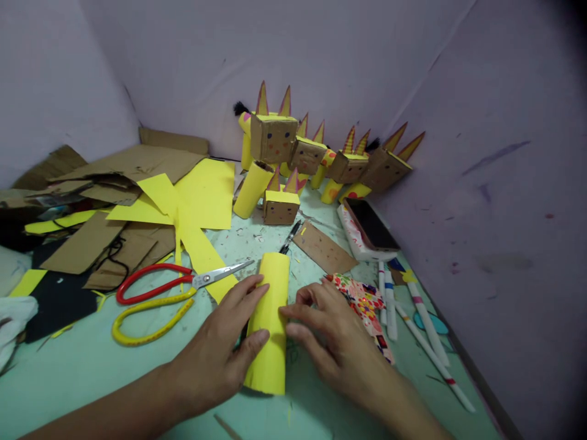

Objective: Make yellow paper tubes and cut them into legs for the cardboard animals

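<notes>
A rolled yellow paper tube (274, 278) lies lengthwise on the table in front of me. My left hand (229, 339) grips its left side, with fingertips and thumb resting on the paper. At the tube's right edge, my right hand (328, 336) touches the paper with the index fingertip. The thumb of that hand is spread a little below, and its other fingers are curled. Red-and-yellow-handled scissors (197, 282) lie left of the tube with their blades parted. A black pen (291, 237) lies just beyond the tube's far end.
Cardboard-headed figures with pointed horns (275, 137) stand along the back wall. Yellow paper sheets (206, 192) and cardboard scraps (128, 162) pile up on the left. A phone (370, 223), a patterned cloth (360, 299) and several white markers (431, 348) lie on the right.
</notes>
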Action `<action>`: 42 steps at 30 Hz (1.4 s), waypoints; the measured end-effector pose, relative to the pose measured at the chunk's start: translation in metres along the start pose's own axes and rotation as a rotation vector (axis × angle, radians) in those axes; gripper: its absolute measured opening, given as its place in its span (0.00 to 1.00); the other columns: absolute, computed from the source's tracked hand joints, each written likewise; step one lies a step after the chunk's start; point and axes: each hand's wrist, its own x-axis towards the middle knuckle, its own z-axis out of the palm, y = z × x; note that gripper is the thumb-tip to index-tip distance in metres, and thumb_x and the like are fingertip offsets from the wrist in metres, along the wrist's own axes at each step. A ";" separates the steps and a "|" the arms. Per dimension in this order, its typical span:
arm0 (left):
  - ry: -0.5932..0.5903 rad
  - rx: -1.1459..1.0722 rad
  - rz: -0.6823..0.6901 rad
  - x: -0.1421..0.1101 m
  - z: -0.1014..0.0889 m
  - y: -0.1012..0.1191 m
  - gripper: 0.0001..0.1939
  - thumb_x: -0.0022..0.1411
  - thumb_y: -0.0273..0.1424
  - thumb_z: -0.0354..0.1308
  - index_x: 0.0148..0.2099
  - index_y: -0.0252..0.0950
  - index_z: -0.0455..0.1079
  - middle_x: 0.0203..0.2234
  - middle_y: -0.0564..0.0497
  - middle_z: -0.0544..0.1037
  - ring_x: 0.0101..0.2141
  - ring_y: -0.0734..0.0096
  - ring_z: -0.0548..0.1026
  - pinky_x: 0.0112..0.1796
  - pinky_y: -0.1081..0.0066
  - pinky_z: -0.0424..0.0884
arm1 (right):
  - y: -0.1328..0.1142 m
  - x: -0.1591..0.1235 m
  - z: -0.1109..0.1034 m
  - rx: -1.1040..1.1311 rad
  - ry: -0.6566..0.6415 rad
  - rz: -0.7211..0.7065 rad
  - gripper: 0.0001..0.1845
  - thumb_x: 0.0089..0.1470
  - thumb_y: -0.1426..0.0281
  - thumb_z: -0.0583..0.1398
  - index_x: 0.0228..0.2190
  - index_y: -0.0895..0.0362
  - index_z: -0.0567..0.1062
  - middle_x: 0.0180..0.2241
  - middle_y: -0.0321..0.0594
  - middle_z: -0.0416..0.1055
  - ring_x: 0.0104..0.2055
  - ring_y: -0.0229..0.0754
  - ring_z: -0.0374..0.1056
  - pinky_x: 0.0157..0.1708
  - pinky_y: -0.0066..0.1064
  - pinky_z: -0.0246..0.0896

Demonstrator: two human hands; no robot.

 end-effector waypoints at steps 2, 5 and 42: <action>0.000 0.002 -0.006 0.000 0.000 0.000 0.26 0.64 0.35 0.47 0.63 0.40 0.52 0.63 0.46 0.54 0.62 0.59 0.53 0.60 0.60 0.53 | 0.004 0.008 0.001 -0.004 0.042 -0.023 0.09 0.55 0.73 0.55 0.32 0.53 0.76 0.33 0.41 0.67 0.37 0.44 0.61 0.39 0.41 0.57; -0.007 0.011 -0.006 -0.001 0.000 -0.001 0.26 0.64 0.35 0.47 0.64 0.40 0.51 0.63 0.47 0.53 0.62 0.60 0.52 0.60 0.61 0.53 | 0.007 0.021 0.002 0.011 0.089 -0.043 0.06 0.50 0.74 0.58 0.27 0.55 0.76 0.31 0.39 0.69 0.35 0.43 0.62 0.38 0.39 0.57; 0.018 0.124 0.041 -0.003 0.003 -0.001 0.25 0.65 0.34 0.44 0.64 0.43 0.48 0.63 0.48 0.54 0.62 0.63 0.53 0.58 0.58 0.59 | 0.024 0.055 -0.011 -0.056 -0.178 0.308 0.46 0.37 0.55 0.68 0.56 0.56 0.62 0.51 0.48 0.61 0.51 0.53 0.61 0.48 0.45 0.59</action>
